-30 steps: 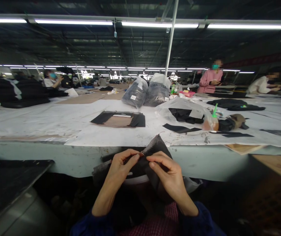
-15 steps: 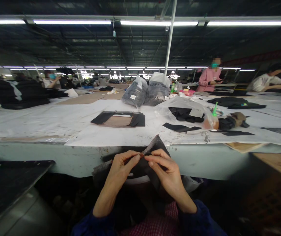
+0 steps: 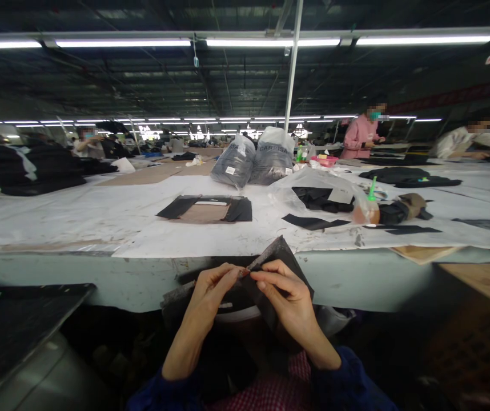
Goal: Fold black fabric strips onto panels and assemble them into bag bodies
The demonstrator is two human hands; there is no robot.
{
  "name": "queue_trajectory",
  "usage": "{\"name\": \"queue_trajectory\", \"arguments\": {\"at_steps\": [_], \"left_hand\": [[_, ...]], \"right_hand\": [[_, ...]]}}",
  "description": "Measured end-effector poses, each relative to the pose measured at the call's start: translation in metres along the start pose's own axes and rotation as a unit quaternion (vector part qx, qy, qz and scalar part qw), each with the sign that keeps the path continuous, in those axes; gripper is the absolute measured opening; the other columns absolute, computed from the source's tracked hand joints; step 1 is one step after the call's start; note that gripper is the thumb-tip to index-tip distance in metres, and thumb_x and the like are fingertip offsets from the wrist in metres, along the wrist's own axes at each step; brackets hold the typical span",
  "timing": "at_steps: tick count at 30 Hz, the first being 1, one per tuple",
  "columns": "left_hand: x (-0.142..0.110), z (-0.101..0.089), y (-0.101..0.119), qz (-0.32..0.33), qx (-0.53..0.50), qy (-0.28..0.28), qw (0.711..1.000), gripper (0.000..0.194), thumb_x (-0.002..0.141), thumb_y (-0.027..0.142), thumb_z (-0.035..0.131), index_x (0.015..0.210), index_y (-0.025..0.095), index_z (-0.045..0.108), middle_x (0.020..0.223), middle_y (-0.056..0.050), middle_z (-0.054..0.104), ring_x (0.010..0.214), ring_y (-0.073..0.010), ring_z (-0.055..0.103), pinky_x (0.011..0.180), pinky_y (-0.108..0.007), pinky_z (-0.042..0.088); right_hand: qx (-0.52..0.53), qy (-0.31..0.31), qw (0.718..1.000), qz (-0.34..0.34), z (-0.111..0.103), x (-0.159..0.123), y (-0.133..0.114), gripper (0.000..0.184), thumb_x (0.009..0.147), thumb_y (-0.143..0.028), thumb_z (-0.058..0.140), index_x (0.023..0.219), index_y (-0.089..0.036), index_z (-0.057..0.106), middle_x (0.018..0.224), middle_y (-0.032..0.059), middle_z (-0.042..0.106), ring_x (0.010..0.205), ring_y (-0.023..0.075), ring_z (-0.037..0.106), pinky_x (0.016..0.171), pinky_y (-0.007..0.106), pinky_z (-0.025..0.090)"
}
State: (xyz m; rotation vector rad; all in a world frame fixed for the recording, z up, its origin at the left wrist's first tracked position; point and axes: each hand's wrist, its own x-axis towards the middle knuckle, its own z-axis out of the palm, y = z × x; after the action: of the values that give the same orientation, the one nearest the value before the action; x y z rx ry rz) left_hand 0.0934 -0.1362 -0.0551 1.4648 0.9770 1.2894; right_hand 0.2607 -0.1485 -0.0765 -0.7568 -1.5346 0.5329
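White table point(image 3: 77, 225), 12 o'clock | left hand point(image 3: 207, 290) pinching black fabric point(image 3: 280, 252), 6 o'clock; right hand point(image 3: 286, 292), can't tell | fabric's fanned wider, I'd guess easier access

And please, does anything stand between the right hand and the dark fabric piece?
Nothing visible does: the right hand touches the dark fabric piece directly, with the left hand close beside. The flat panel lies beyond, on the white table.

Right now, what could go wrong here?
The dark fabric panel, pinched near its edge by the left hand and right hand, could slip or shift. Held off the white-covered table, it might miss it if dropped. If knocked, the green-nozzled bottle could tip toward the nearby black strip.
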Motion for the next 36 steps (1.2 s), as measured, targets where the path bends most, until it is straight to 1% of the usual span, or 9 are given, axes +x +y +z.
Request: {"name": "queue_trajectory", "arguments": {"at_steps": [5, 8, 13, 17, 24, 27, 29, 31, 36], "left_hand": [[0.0, 0.005, 0.006, 0.01, 0.042, -0.005, 0.999, 0.027, 0.077, 0.042, 0.067, 0.082, 0.016, 0.076, 0.081, -0.005, 0.071, 0.081, -0.0211, 0.063, 0.073, -0.028, 0.048], [-0.001, 0.011, 0.007, 0.011, 0.061, 0.029, 0.998, 0.025, 0.07, 0.04, 0.073, 0.079, 0.016, 0.074, 0.078, -0.004, 0.07, 0.077, -0.0198, 0.062, 0.07, -0.027, 0.05], [-0.002, 0.017, 0.003, 0.028, 0.111, 0.049, 0.992, 0.022, 0.073, 0.037, 0.07, 0.079, 0.017, 0.073, 0.076, -0.003, 0.068, 0.073, -0.0178, 0.061, 0.059, -0.023, 0.049], [-0.002, 0.017, 0.002, 0.015, 0.089, 0.053, 0.994, 0.022, 0.072, 0.038, 0.07, 0.077, 0.016, 0.073, 0.073, -0.003, 0.066, 0.068, -0.0162, 0.058, 0.049, -0.02, 0.043], [-0.003, 0.018, 0.003, -0.023, 0.044, 0.076, 0.996, 0.02, 0.068, 0.036, 0.074, 0.072, 0.016, 0.074, 0.067, 0.0, 0.066, 0.06, -0.0123, 0.055, 0.047, -0.018, 0.039], [-0.003, 0.019, 0.002, -0.029, 0.054, 0.082, 0.995, 0.018, 0.068, 0.034, 0.074, 0.07, 0.016, 0.073, 0.065, 0.001, 0.065, 0.057, -0.0117, 0.054, 0.048, -0.019, 0.04], [-0.003, 0.02, 0.0, -0.003, 0.07, 0.062, 0.996, 0.017, 0.07, 0.034, 0.073, 0.069, 0.017, 0.072, 0.066, 0.0, 0.065, 0.061, -0.0131, 0.055, 0.052, -0.02, 0.042], [-0.004, 0.02, -0.002, 0.03, 0.09, 0.044, 0.994, 0.017, 0.072, 0.034, 0.072, 0.069, 0.017, 0.071, 0.068, 0.0, 0.065, 0.066, -0.0154, 0.057, 0.058, -0.023, 0.046], [-0.005, 0.02, -0.008, 0.071, 0.152, -0.003, 0.986, 0.017, 0.075, 0.037, 0.07, 0.071, 0.02, 0.073, 0.072, -0.002, 0.067, 0.072, -0.0189, 0.059, 0.071, -0.028, 0.048]], "right_hand": [[-0.026, 0.001, 1.0, -0.011, 0.001, -0.001, 0.0, 0.022, 0.09, -0.02, 0.061, 0.104, -0.028, 0.076, 0.091, 0.0046, 0.061, 0.083, 0.0174, 0.06, 0.067, 0.028, 0.051], [-0.044, 0.0, 0.998, -0.035, 0.002, -0.002, 0.001, 0.025, 0.091, -0.018, 0.059, 0.108, -0.028, 0.074, 0.094, 0.0053, 0.06, 0.086, 0.0178, 0.06, 0.068, 0.028, 0.051], [-0.061, 0.0, 0.997, -0.051, 0.002, -0.003, 0.004, 0.027, 0.092, -0.016, 0.056, 0.111, -0.027, 0.073, 0.095, 0.0061, 0.06, 0.086, 0.0174, 0.06, 0.067, 0.028, 0.051], [-0.05, -0.004, 0.998, -0.032, 0.002, -0.002, 0.003, 0.024, 0.091, -0.019, 0.058, 0.107, -0.027, 0.075, 0.094, 0.0058, 0.06, 0.085, 0.0174, 0.061, 0.067, 0.028, 0.052], [-0.02, -0.032, 0.998, 0.041, -0.009, 0.006, -0.002, 0.017, 0.09, -0.024, 0.062, 0.098, -0.026, 0.076, 0.091, 0.0047, 0.063, 0.082, 0.0177, 0.061, 0.066, 0.028, 0.051], [-0.108, -0.015, 0.993, -0.042, -0.019, 0.015, -0.01, 0.018, 0.089, -0.024, 0.063, 0.103, -0.026, 0.074, 0.1, 0.0063, 0.064, 0.091, 0.0211, 0.06, 0.077, 0.034, 0.051], [-0.188, -0.045, 0.974, -0.118, -0.025, 0.023, -0.018, 0.023, 0.088, -0.024, 0.066, 0.111, -0.027, 0.071, 0.109, 0.0073, 0.065, 0.105, 0.0258, 0.055, 0.09, 0.042, 0.045], [-0.25, -0.106, 0.949, -0.16, -0.029, 0.032, -0.027, 0.027, 0.087, -0.024, 0.068, 0.114, -0.027, 0.07, 0.107, 0.0065, 0.068, 0.111, 0.028, 0.05, 0.096, 0.046, 0.039], [-0.284, -0.222, 0.917, -0.173, -0.038, 0.047, -0.037, 0.014, 0.088, -0.026, 0.068, 0.1, -0.022, 0.073, 0.079, 0.0028, 0.069, 0.096, 0.0225, 0.055, 0.095, 0.041, 0.04]]}}
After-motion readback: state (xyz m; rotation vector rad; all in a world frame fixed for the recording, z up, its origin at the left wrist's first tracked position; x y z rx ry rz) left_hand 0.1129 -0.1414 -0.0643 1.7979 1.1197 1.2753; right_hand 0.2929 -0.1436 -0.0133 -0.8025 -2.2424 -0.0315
